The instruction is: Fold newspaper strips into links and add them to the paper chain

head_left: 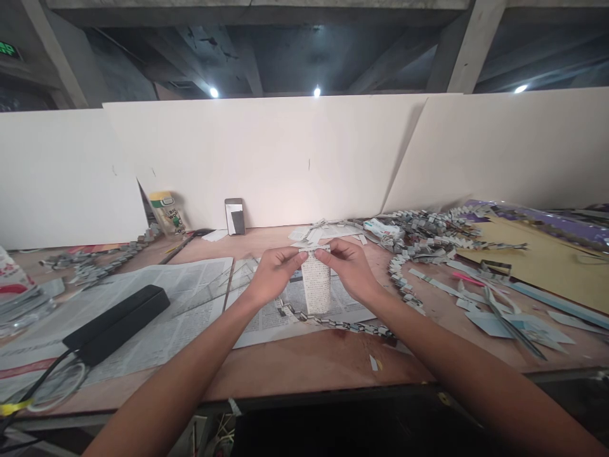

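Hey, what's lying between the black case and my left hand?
In the head view, newspaper lies between the black case and your left hand, with what looks like a clear ruler across it.

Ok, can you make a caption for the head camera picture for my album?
Both hands pinch the top of a printed paper strip over a table strewn with folded-paper chains.

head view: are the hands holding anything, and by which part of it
Yes, a paper strip, by its top end: the left hand pinches the left side there, the right hand the right.
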`<state>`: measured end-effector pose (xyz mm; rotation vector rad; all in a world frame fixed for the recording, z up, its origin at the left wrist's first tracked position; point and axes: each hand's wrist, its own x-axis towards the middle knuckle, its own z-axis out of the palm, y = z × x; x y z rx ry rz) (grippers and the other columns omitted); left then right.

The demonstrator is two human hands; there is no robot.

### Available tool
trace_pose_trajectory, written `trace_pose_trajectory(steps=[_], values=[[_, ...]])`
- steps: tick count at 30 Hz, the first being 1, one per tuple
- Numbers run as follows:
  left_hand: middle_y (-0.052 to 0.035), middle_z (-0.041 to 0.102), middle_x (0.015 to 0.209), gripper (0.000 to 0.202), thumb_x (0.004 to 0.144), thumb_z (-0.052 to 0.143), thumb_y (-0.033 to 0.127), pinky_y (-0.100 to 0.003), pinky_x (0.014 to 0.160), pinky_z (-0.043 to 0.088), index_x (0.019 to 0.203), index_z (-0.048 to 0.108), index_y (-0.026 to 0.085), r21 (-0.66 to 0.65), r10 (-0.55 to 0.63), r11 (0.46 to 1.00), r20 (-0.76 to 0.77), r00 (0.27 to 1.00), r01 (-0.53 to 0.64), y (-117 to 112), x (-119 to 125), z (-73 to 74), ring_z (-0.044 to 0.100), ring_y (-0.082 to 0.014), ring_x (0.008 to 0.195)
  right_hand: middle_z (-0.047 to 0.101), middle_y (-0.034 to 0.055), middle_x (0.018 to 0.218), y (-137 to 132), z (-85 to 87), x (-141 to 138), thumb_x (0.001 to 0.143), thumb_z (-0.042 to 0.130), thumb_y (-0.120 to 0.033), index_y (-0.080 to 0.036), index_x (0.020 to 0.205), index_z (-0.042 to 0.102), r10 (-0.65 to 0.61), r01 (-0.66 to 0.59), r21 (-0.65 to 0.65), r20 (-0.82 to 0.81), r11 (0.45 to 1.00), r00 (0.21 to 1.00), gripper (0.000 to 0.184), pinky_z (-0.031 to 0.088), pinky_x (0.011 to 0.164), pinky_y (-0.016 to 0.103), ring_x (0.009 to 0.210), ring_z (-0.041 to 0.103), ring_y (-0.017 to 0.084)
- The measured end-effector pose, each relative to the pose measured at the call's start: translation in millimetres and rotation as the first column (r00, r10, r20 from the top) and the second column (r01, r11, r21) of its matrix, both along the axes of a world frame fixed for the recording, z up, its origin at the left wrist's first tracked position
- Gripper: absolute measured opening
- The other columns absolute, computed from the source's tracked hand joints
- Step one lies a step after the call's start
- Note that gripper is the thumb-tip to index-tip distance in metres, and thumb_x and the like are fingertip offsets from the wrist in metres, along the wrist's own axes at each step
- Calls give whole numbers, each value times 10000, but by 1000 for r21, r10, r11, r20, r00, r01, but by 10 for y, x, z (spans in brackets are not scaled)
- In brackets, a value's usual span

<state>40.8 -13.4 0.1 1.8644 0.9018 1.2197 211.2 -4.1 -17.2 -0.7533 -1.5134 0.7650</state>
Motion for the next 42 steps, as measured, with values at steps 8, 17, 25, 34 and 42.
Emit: trace_pose_trajectory(steps=[8, 17, 25, 34, 42], values=[[-4, 562, 664, 277, 806, 555, 399, -245, 604, 386, 699, 643, 159, 3, 7, 1000, 12, 1000, -7, -2, -3, 7, 474, -130, 638, 532, 0, 640, 45, -24, 29, 759, 631, -420, -206, 676, 616, -23, 23, 0, -6, 1000, 1000, 231, 402, 590, 272, 655, 487, 144], [11, 577, 627, 274, 810, 559, 367, -248, 603, 397, 645, 631, 161, 29, 129, 991, 79, 988, -132, -37, 28, 32, 498, -127, 616, 582, 14, 712, -17, 21, 7, 795, 585, -410, -195, 737, 640, -40, 38, 24, 53, 999, 998, 229, 434, 634, 282, 683, 516, 148], [-45, 698, 925, 235, 786, 605, 376, -299, 758, 467, 888, 704, 189, -12, 111, 994, 77, 991, -110, -37, -3, 62, 611, -192, 862, 600, 14, 673, -35, 46, 27, 808, 559, -381, -194, 710, 629, -115, 97, 102, 195, 990, 974, 222, 415, 613, 291, 650, 519, 157], [-44, 701, 779, 187, 753, 639, 350, -286, 690, 471, 752, 700, 173, 115, 216, 968, 60, 974, -222, -23, 36, 134, 608, -166, 736, 555, -4, 618, -184, 89, -75, 817, 531, -290, -183, 666, 592, -73, 32, 121, 354, 992, 933, 195, 371, 573, 264, 603, 484, 128], [-19, 640, 684, 215, 729, 648, 368, -259, 605, 418, 744, 686, 157, 129, 465, 827, 392, 794, -548, 347, -505, 282, 539, -126, 631, 570, 3, 654, -148, 20, -64, 813, 530, -251, -179, 643, 593, 54, -72, 23, 445, 997, 894, 196, 389, 617, 277, 633, 500, 133]])
